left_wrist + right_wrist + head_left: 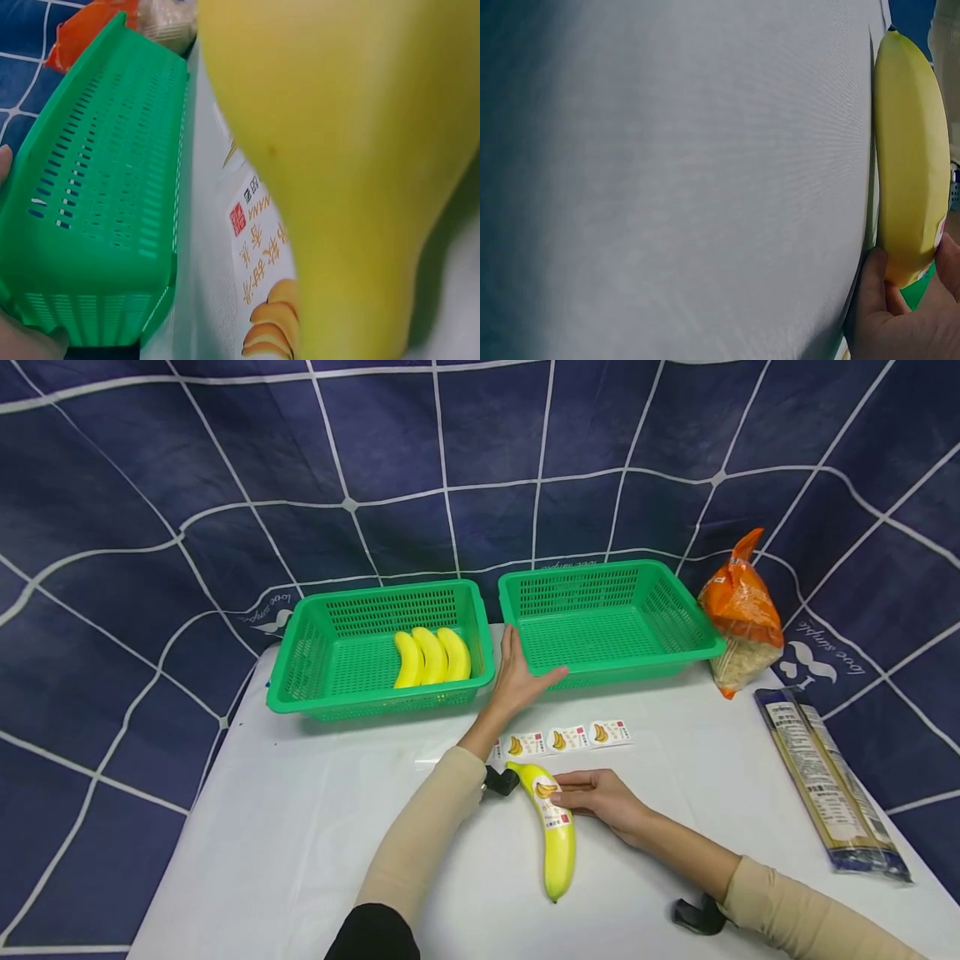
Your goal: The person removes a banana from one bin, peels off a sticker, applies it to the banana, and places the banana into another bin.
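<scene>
Banana [558,856], labelled on its upper side, is at the white table [337,827], just on the near side of the label strip [567,738], stem end pointing away; whether the tabletop bears it is hard to tell. The right hand [600,797] pinches its stem half, thumb over the label [556,817]. Doing this well probably calls for a light pinch, the thumb pressing from the label's middle outward so that no edge lifts or creases on the curve. The left hand [517,681] is spread about the near left corner of the right basket [622,667], apparently touching it; gentle, even pressure should suit that thin wall. The left basket [360,700] holds three bananas [433,658].
</scene>
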The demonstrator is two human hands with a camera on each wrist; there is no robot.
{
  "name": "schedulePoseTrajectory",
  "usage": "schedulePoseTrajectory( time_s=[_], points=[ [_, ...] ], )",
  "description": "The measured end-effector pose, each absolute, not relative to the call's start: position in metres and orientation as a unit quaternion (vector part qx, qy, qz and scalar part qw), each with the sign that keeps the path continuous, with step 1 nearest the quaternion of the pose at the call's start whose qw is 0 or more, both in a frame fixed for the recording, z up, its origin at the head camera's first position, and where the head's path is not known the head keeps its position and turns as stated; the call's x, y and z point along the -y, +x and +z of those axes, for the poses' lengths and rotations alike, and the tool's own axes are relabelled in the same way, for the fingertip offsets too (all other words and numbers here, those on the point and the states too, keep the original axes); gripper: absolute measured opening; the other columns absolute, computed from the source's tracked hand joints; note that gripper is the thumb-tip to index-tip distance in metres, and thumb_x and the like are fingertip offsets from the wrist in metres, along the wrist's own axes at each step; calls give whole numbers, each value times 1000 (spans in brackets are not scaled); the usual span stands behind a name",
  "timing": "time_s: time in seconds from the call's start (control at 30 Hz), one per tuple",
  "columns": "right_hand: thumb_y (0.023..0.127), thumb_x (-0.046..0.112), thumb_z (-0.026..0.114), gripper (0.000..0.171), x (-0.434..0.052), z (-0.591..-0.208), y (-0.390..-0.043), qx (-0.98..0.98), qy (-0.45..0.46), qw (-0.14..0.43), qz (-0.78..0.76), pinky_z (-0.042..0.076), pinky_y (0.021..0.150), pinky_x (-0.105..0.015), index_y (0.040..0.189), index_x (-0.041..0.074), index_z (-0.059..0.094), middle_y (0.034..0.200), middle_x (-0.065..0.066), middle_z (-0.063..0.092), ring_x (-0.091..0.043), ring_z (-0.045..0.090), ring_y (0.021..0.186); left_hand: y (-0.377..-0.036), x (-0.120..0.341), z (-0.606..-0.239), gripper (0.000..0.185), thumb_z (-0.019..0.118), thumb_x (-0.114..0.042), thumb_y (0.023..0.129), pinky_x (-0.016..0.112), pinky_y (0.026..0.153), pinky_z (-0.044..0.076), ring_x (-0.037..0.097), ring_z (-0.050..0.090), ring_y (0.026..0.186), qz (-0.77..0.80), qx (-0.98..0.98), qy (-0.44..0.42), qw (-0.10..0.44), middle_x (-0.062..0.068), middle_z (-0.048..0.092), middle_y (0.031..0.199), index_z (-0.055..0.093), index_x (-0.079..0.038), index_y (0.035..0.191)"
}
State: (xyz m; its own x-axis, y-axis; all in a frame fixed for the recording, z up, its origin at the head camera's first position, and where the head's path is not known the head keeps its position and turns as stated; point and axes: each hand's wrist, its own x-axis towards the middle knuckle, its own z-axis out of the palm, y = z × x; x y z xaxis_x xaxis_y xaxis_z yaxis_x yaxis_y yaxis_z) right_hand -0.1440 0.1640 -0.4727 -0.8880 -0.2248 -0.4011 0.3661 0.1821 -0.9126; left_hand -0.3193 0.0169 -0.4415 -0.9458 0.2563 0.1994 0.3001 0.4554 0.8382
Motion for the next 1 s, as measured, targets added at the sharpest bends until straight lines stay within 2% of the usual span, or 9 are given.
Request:
schedulePoseTrajectory(
  time_s=[0.4,0.73,1.0],
  points=[
    [84,24,76,58,-163,-472,-145,-732,46,235,-638,57,87,-27,129,-9,57,121,-15,69,-10,68,99,-322,-18,-445,121,77,-47,79,50,120,25,30,5,153,-528,834,-158,11,6,-14,165,-6,-5,156],
    [81,23,79,56,-169,-471,-147,-745,46,231,-624,58,84,-26,124,-7,62,114,-15,72,-13,70,98,-323,-18,-447,121,77,-46,79,50,120,26,31,6,152,-536,829,-158,14,5,-14,165,-6,-6,156],
    [81,25,79,54,-181,-449,-147,-772,6,250,-584,58,82,-27,122,-8,63,109,-14,73,-14,71,95,-322,-19,-447,120,78,-42,79,48,120,25,29,5,153,-543,824,-163,13,4,-15,165,-6,-5,156]
  ],
)
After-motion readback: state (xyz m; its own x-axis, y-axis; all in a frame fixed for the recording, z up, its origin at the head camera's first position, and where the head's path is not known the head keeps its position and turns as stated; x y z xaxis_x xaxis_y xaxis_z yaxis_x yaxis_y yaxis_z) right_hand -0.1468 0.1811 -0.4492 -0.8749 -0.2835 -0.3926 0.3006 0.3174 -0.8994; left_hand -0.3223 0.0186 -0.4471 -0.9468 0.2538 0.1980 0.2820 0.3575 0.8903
